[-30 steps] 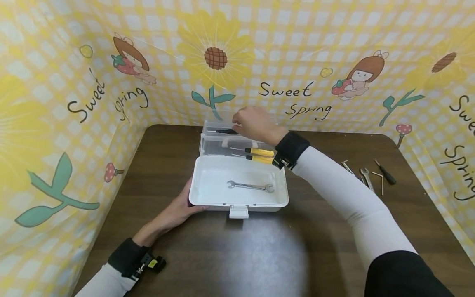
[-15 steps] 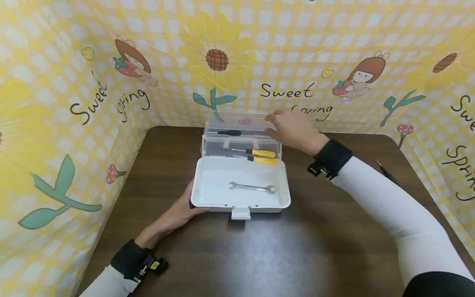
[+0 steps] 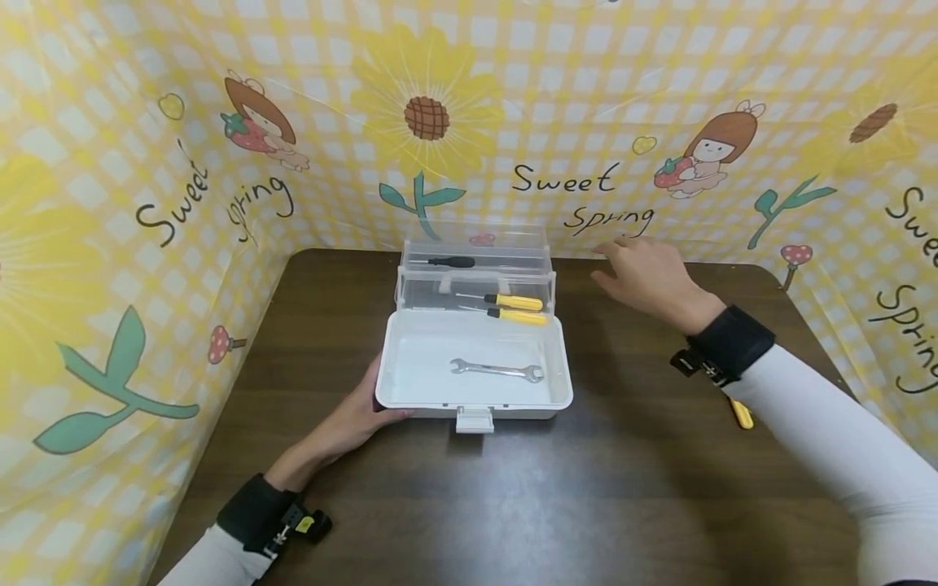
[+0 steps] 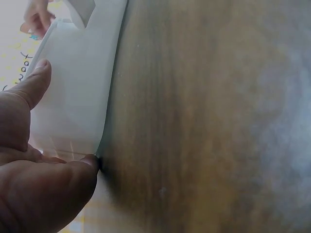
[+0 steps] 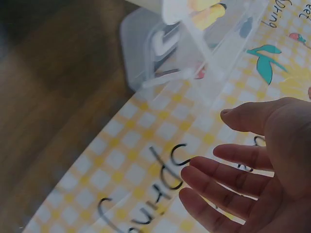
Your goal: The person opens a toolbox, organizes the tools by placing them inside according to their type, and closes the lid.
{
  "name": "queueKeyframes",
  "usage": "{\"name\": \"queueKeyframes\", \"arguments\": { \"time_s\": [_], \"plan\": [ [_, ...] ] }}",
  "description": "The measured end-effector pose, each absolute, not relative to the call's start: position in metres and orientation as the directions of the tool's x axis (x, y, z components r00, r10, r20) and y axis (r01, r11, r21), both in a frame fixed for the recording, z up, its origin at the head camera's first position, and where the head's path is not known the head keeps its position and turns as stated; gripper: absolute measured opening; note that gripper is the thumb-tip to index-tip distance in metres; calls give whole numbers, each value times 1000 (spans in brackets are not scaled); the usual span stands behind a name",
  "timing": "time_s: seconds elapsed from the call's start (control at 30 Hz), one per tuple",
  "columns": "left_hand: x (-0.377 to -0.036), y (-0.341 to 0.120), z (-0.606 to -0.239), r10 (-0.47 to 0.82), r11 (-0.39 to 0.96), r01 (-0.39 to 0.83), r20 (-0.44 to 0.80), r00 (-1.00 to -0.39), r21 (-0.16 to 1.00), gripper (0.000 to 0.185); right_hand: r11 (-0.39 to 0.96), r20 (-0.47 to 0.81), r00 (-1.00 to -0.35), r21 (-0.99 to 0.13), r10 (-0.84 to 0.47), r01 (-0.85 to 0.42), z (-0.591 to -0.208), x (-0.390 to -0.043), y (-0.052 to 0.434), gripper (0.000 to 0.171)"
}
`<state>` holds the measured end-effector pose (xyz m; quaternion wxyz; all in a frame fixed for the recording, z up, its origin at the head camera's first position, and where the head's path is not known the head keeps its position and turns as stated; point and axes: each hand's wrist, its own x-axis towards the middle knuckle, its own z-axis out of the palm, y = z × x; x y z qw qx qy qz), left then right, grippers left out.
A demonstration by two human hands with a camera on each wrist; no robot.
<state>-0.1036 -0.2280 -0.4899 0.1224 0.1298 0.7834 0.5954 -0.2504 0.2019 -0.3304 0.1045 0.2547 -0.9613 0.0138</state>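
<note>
A white plastic toolbox stands with its lid up, and a double open-end wrench lies on its floor. My left hand grips the box at its front left corner, thumb along the front wall; the left wrist view shows the thumb against that wall. Two yellow-handled screwdrivers lie in the clear tray section behind, and a black-handled screwdriver farther back. My right hand hovers right of the box near the back cloth, holding nothing, its fingers loosely extended.
A yellow handle shows on the wooden table under my right forearm, which covers other tools there. Yellow checked cloth hangs behind and along both sides. The front latch of the box hangs down.
My right hand has moved from the box's rear compartment to the right, uncovering the black-handled screwdriver there. The right forearm now hides tools seen on the right. My left hand stays at the corner.
</note>
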Motion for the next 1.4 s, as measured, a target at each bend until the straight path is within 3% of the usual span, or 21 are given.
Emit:
{"name": "queueKeyframes", "arguments": {
  "time_s": [0.33, 0.67, 0.97, 1.4],
  "plan": [
    [-103, -228, -489, 353, 262, 64, -34, -935, 963, 114, 926, 184, -917, -75, -353, -371, -347, -228, 254, 44],
    [-102, -228, -489, 351, 267, 59, -40, -936, 962, 115, 966, 0, -975, -130, -223, -221, -359, -216, 298, 55],
    [-104, -228, -488, 360, 268, 59, -43, -932, 962, 113, 981, -108, -983, -143, -145, -129, -377, -220, 336, 54],
    [-103, -228, -488, 346, 283, 48, -56, -936, 958, 113, 977, -149, -977, -174, -153, -126, -403, -223, 360, 50]
  ]
}}
